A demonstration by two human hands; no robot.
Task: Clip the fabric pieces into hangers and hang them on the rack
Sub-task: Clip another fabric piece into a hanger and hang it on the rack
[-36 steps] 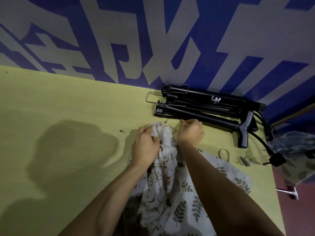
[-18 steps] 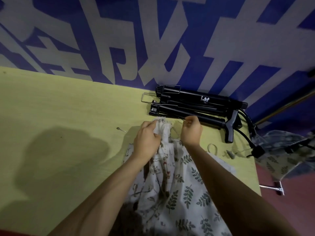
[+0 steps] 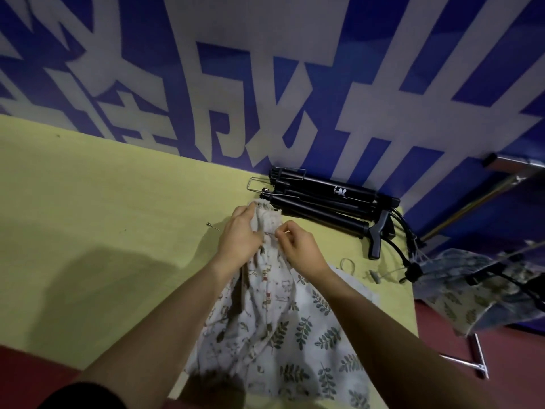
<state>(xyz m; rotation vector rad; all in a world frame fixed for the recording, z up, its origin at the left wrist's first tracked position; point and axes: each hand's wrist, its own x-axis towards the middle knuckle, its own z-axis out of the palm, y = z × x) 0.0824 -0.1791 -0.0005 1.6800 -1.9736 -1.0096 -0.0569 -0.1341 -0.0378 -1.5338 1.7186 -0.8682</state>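
Item: leaf-print fabric piece (image 3: 274, 326), lying on the yellow table (image 3: 118, 202), its gathered top edge pointing to 12 o'clock toward the folded black tripod (image 3: 324, 202). Left hand (image 3: 239, 240): fingers curled round the bunched edge, gripping it. Right hand (image 3: 300, 246): thumb and fingers pinching a thin metal hanger clip (image 3: 269, 234) against the cloth. Further printed fabric (image 3: 472, 290) hangs at 3 o'clock; a loose metal pin (image 3: 213, 226) lies at 9 o'clock of the hands. Handling note: keep the edge taut and flat with the left hand, seat the clip fully over the gathered hem, and check its bite before lifting.
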